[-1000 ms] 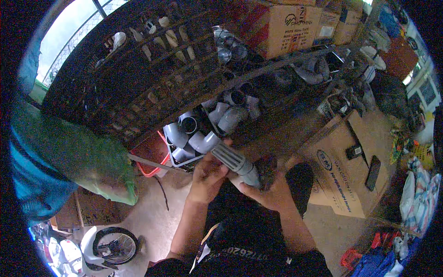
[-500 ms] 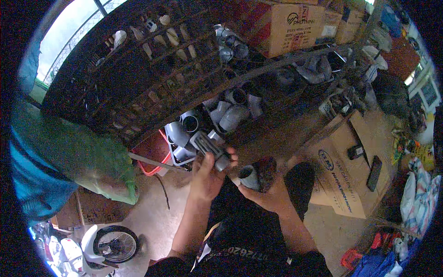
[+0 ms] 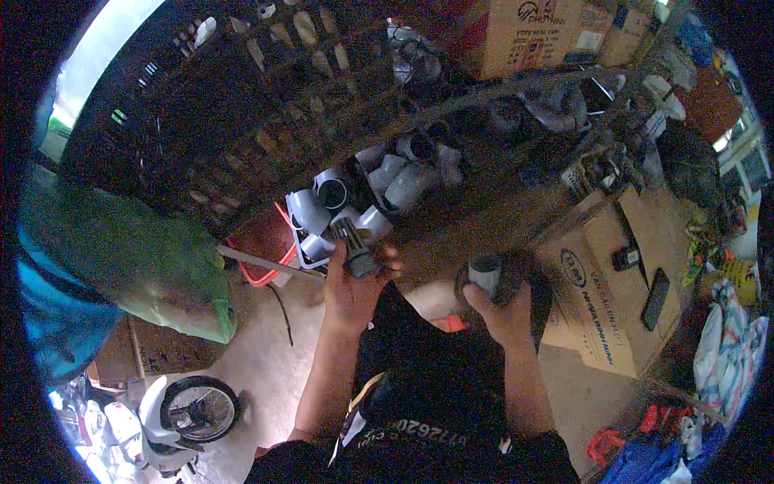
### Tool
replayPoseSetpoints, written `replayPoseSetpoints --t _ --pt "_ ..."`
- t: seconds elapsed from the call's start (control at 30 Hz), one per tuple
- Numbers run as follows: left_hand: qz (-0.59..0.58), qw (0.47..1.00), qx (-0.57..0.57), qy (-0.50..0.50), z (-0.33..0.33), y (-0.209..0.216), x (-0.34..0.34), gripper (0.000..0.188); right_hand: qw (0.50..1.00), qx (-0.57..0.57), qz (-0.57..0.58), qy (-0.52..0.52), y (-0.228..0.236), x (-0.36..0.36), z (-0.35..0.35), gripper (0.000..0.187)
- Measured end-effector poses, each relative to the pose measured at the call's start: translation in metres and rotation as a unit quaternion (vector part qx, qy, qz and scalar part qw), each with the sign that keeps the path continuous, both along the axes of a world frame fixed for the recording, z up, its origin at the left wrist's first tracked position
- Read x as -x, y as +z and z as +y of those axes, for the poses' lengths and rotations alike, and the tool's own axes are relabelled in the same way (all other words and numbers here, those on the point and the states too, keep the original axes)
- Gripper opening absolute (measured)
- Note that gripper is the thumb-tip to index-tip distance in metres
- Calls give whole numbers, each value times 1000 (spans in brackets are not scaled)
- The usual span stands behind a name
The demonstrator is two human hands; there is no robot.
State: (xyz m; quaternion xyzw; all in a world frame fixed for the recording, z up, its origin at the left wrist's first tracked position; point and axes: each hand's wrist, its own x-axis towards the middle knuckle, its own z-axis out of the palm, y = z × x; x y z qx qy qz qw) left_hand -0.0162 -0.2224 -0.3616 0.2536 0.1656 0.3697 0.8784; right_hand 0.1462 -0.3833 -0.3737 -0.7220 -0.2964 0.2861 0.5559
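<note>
My left hand (image 3: 353,300) is closed around a grey slotted plastic fitting (image 3: 355,248), with its ribbed part pointing up and away from me. To its right, my right hand (image 3: 506,315) grips a short grey pipe fitting (image 3: 484,277), thumb across its near side. The two fittings are apart. Just beyond my left hand, several grey pipe elbows (image 3: 309,211) fill a pale crate (image 3: 295,234). More grey fittings (image 3: 409,185) lie heaped to the right of that crate.
Dark shelving (image 3: 266,137) with many small parts spans the far side. A flattened cardboard box (image 3: 592,302) carrying a dark phone-like object (image 3: 656,298) lies on the right. A green bag (image 3: 161,274) and a motorbike wheel (image 3: 201,410) are at left; red and blue bags (image 3: 661,452) lie lower right.
My right hand has moved right with its pipe fitting, away from my left hand. The slotted fitting in my left hand has turned more upright and shifted slightly left. The view has shifted a little.
</note>
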Motion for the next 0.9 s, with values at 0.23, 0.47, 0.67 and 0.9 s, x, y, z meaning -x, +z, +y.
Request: replayPoseSetpoints --t 0.23,0.47,0.67,0.9 --pt "46 999 21 9 -3 -30 8 39 999 -49 -10 -6 -10 9 1 63" --pt "73 996 50 25 -38 -34 -12 39 963 97 -222 121 -13 58 19 48" --pt "125 982 138 38 -37 -57 -3 38 901 161 -303 264 -8 69 17 50" --pt "134 973 169 83 -34 -21 -9 45 979 -91 175 -50 -67 24 -4 38"
